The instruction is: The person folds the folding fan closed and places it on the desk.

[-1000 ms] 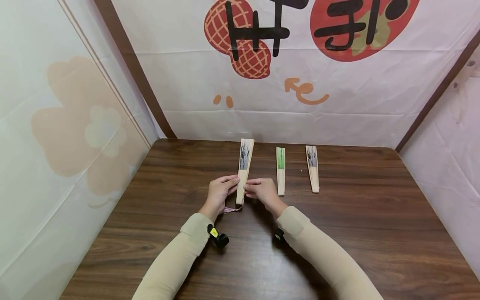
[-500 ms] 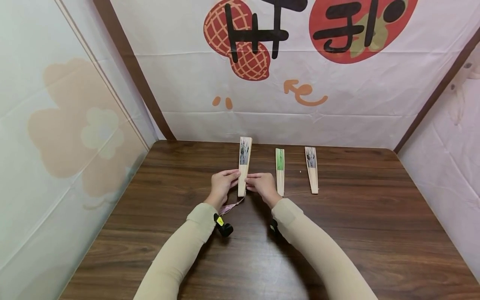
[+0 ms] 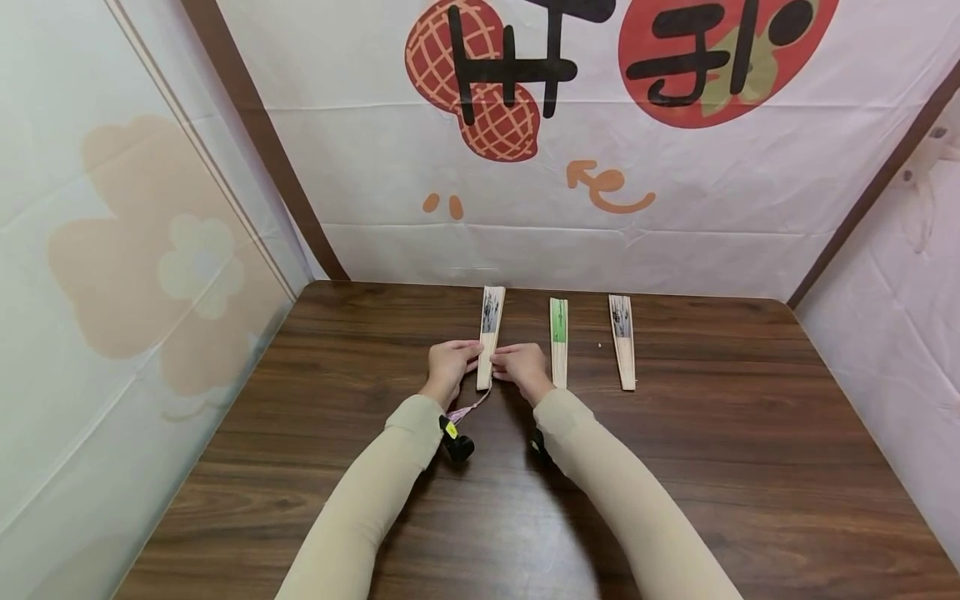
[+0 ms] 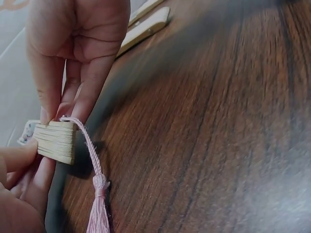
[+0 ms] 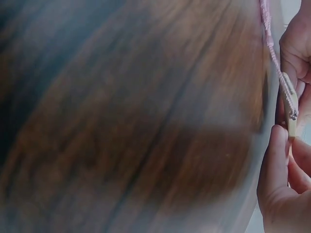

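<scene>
A folded fan (image 3: pixel 487 354) of pale wood, with a grey-and-black printed strip at its far end, is held between both hands. My left hand (image 3: pixel 450 367) pinches its left side and my right hand (image 3: pixel 519 367) pinches the right side, both near the handle end. Seen from the left wrist, the stacked ribs (image 4: pixel 56 143) sit between the fingertips of the two hands, close over the table. A pink tassel (image 4: pixel 99 204) hangs by a braided cord from the fan's handle end.
To the right lie a folded fan with a green strip (image 3: pixel 558 321) and another with a grey strip (image 3: pixel 622 333), roughly parallel. The brown wood table (image 3: pixel 720 467) meets a printed white curtain (image 3: pixel 360 192) at the back. A tiny pale speck (image 3: pixel 599 345) lies between the fans.
Both hands have moved the held fan a little away from the body, and its far end has dipped in the last half second. The two other fans have stayed put.
</scene>
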Demonstrator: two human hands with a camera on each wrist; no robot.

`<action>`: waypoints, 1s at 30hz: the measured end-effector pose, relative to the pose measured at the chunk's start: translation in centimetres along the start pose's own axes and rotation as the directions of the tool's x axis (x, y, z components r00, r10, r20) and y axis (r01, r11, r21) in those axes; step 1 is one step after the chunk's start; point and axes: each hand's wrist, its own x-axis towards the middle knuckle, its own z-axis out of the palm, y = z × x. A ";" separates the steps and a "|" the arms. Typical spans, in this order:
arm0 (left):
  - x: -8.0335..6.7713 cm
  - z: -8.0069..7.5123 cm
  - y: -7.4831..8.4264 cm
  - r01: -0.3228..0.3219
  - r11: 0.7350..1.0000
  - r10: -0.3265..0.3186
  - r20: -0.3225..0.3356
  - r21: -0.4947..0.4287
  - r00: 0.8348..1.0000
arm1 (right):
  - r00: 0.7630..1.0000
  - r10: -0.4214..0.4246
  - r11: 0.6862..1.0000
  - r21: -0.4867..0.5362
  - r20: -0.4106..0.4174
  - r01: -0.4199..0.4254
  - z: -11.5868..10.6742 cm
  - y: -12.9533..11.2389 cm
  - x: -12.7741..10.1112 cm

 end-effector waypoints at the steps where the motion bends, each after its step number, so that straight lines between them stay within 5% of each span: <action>1: 0.1 0.1 0.0 0.000 1.000 0.000 -0.003 0.006 1.000 | 1.000 0.002 1.000 -0.006 -0.002 -0.002 0.0 0.0 0.1; 16: 0.1 0.8 0.4 -0.046 0.968 0.055 -0.030 0.245 0.998 | 1.000 -0.014 0.997 -0.080 -0.016 0.013 -0.1 0.0 0.6; 30: 0.0 1.1 1.0 -0.130 0.809 0.165 -0.009 0.573 0.986 | 0.999 -0.012 0.993 -0.114 -0.042 0.007 0.2 0.0 1.1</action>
